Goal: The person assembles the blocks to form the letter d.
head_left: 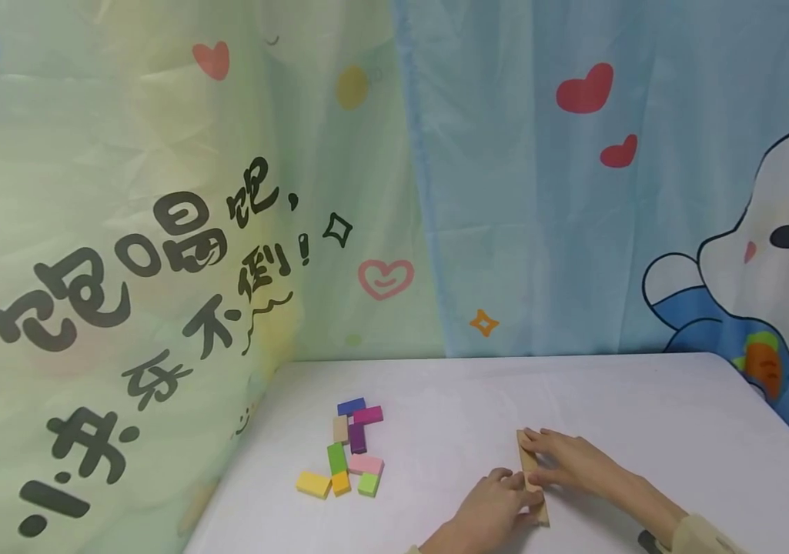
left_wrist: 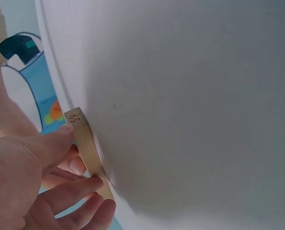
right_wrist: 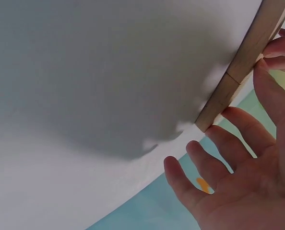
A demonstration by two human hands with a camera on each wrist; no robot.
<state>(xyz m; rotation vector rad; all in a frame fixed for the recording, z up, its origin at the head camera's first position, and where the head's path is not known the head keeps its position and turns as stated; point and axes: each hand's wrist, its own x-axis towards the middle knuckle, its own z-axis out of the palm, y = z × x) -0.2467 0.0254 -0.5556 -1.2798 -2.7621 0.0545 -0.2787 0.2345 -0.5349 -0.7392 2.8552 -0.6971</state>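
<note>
In the head view, a narrow strip of plain wooden blocks lies near the front right of the white table. A seam crosses the wood in the right wrist view, so blocks sit end to end. My left hand grips the near part of the strip; its thumb is by an end with dark markings in the left wrist view. On the far part, my right hand holds the wood between thumb and index finger. Its ring and little fingers stretch away from the wood.
On the left of the table lies a group of coloured blocks, among them a yellow, a purple and a pink one. Printed curtains hang behind. A dark object shows beside the right sleeve.
</note>
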